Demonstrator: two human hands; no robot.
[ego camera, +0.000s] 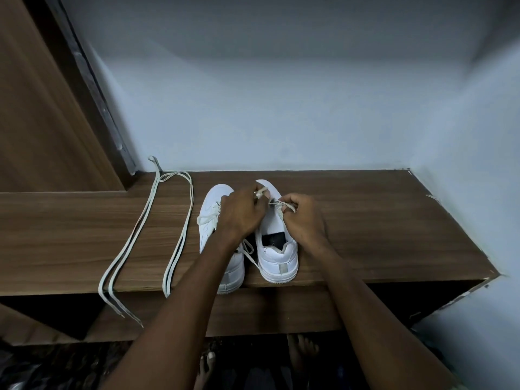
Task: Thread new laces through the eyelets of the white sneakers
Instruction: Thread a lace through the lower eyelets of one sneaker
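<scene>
Two white sneakers stand side by side on a wooden shelf (365, 220), toes pointing at the wall. The left sneaker (211, 212) still carries a loose lace. Over the front of the right sneaker (278, 257), my left hand (242, 212) pinches one end of a pale lace (278, 205). My right hand (302, 218) grips the same lace close beside it. The eyelets of the right sneaker are hidden behind my hands. Two long loose laces (157, 220) lie to the left of the shoes, their ends hanging over the shelf's front edge.
A pale blue wall closes the back and right side of the shelf. A brown wooden door (42, 108) stands at the left. Below the shelf edge I see bare feet (304, 350) on a dark floor.
</scene>
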